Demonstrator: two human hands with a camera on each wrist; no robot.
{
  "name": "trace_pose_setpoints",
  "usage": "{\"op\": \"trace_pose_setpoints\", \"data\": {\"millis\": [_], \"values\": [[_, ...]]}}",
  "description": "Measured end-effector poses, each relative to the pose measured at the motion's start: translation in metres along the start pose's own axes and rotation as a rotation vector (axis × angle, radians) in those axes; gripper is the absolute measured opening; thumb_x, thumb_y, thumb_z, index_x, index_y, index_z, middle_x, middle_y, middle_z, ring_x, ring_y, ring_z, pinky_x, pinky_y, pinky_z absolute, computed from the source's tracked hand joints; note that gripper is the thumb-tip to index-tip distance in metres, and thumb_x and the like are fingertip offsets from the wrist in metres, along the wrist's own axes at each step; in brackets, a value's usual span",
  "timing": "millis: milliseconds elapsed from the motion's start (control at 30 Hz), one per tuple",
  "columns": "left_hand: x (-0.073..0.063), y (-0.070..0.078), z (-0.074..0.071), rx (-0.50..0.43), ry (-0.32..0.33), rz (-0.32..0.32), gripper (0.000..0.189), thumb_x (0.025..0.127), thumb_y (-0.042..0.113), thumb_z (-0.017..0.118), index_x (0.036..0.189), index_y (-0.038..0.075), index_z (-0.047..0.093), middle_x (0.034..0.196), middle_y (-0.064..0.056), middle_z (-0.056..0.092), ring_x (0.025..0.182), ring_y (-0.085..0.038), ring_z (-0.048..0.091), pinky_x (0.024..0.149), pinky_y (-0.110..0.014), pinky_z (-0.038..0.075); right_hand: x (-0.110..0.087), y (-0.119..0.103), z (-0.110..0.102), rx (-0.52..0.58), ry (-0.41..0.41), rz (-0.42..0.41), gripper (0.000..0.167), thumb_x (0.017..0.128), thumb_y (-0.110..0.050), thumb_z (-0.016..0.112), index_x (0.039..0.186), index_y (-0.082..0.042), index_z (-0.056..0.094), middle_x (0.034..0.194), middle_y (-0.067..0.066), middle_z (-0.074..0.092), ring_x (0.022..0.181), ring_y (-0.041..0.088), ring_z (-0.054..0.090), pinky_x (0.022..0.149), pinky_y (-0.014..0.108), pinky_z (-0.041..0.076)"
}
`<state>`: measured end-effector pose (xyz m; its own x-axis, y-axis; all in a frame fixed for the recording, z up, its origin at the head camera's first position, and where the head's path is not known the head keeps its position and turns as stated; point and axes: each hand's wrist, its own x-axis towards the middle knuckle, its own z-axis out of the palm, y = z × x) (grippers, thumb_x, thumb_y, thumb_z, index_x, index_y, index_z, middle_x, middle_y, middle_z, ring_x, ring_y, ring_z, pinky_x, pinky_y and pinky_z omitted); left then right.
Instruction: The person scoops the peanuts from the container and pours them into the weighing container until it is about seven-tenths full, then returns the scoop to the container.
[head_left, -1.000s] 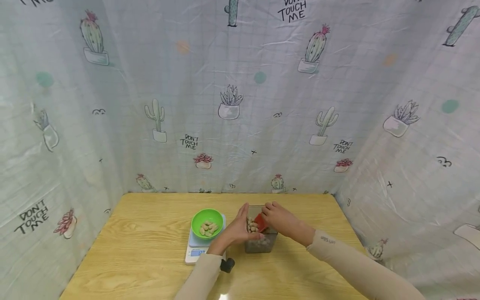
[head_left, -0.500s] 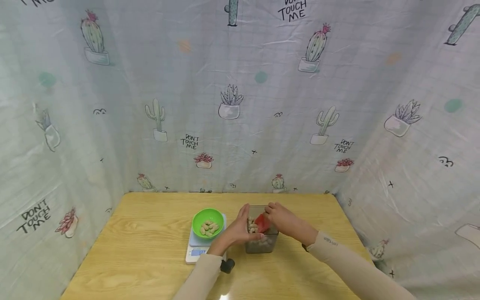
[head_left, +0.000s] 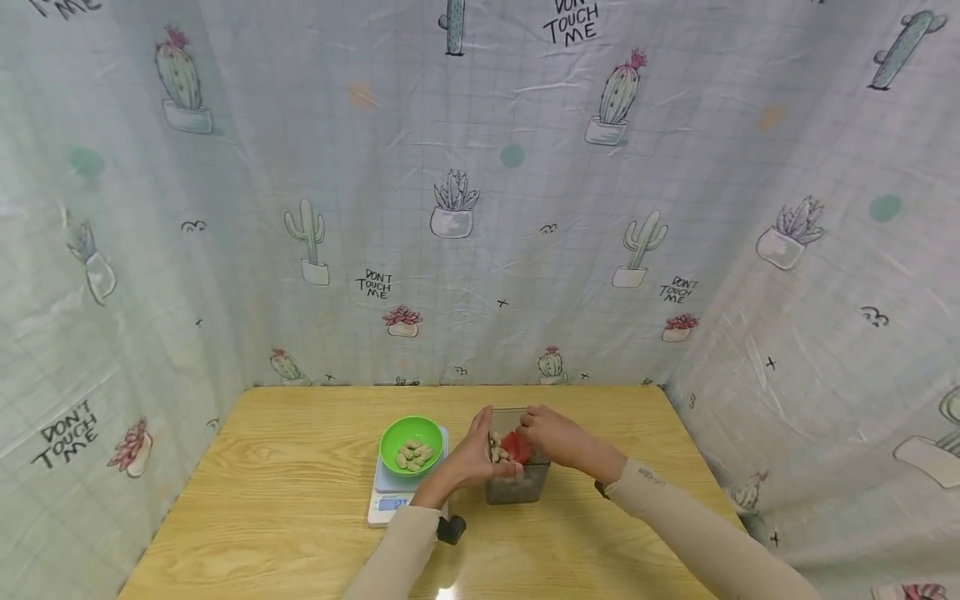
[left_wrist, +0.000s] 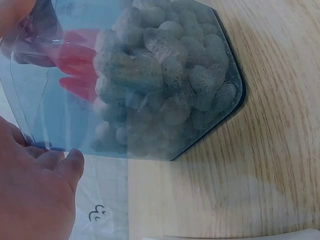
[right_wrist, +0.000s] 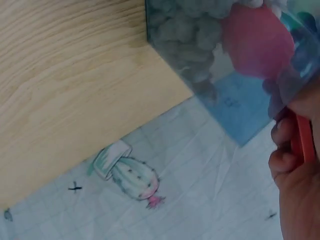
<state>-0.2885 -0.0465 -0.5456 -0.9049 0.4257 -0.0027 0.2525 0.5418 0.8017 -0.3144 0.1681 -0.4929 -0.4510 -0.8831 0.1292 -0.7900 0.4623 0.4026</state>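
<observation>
- Red scoop (head_left: 514, 448), gripped by the right hand (head_left: 557, 432), has edged toward the left hand (head_left: 467, 463).
- Left hand holds the tub (head_left: 517, 492).
- Scoop looks light, stiff; handle (right_wrist: 302, 137) suits gripping.

Passing room lies behind the box (head_left: 516, 488); left hand (head_left: 474, 457) and scale (head_left: 387, 485) crowd its left.

I saw the scale (head_left: 391, 483) on the table (head_left: 292, 475), left of the box (head_left: 514, 490), the bowl (head_left: 411, 428) on it, peanuts (head_left: 414, 456) inside. The box held more peanuts (left_wrist: 170, 65), the scoop (head_left: 515, 447) dipped in. The left hand (head_left: 468, 461) was at its left, the right hand (head_left: 558, 436) its right. Behind the table hung the curtain (head_left: 390, 183).
</observation>
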Motion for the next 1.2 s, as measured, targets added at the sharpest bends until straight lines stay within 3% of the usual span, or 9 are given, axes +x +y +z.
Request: {"op": "trace_pose_setpoints", "data": {"millis": [133,367,633,833,1067,1200], "values": [[0.000,-0.001,0.000,-0.010,0.001,0.000,0.125,0.075,0.060,0.076,0.160,0.014,-0.004,0.166,-0.014,0.002,0.145,-0.038,0.032,0.108,-0.051,0.042,-0.004,0.004,0.002,0.073,0.042,0.030,0.013,0.080,-0.010,0.080,0.087,-0.018,0.073,0.081,-0.006,0.064,0.077,0.012,0.058,0.074,0.027,0.051],[0.003,-0.002,-0.003,0.011,0.005,0.010,0.126,0.075,0.071,0.070,0.159,0.016,-0.005,0.167,-0.013,-0.001,0.145,-0.037,0.032,0.108,-0.049,0.043,0.009,-0.003,-0.003,-0.145,0.002,-0.039,0.010,0.085,-0.022,0.076,0.094,-0.017,0.074,0.087,-0.005,0.066,0.085,0.012,0.060,0.085,0.028,0.051],[0.005,-0.004,0.002,-0.034,-0.007,-0.021,0.123,0.076,0.059,0.077,0.160,0.021,-0.006,0.167,-0.008,-0.002,0.146,-0.037,0.030,0.108,-0.053,0.041,-0.006,0.004,-0.002,0.143,0.075,0.034,0.012,0.082,-0.011,0.078,0.092,-0.015,0.074,0.082,-0.004,0.064,0.076,0.012,0.056,0.074,0.028,0.050],[0.005,-0.002,0.003,-0.034,0.015,-0.027,0.121,0.076,0.057,0.077,0.160,0.020,-0.002,0.167,-0.009,0.001,0.143,-0.038,0.036,0.106,-0.053,0.043,-0.005,0.002,-0.002,0.138,0.073,0.015,0.008,0.088,-0.010,0.072,0.094,-0.014,0.074,0.082,-0.003,0.063,0.075,0.013,0.055,0.072,0.027,0.048],[0.005,-0.002,0.002,-0.032,0.012,-0.017,0.123,0.074,0.060,0.078,0.160,0.018,0.000,0.166,-0.011,0.004,0.142,-0.039,0.037,0.107,-0.053,0.043,-0.003,0.004,-0.005,0.272,0.014,0.057,0.007,0.086,-0.009,0.075,0.091,-0.013,0.075,0.078,-0.002,0.063,0.072,0.011,0.056,0.068,0.025,0.050],[0.006,0.003,0.002,-0.041,0.028,-0.015,0.122,0.074,0.057,0.080,0.160,0.018,0.003,0.166,-0.011,0.006,0.140,-0.039,0.039,0.105,-0.054,0.043,-0.001,0.007,-0.005,0.233,0.019,0.023,0.006,0.087,-0.008,0.072,0.092,-0.012,0.074,0.080,-0.002,0.064,0.073,0.012,0.058,0.069,0.026,0.050]]}}
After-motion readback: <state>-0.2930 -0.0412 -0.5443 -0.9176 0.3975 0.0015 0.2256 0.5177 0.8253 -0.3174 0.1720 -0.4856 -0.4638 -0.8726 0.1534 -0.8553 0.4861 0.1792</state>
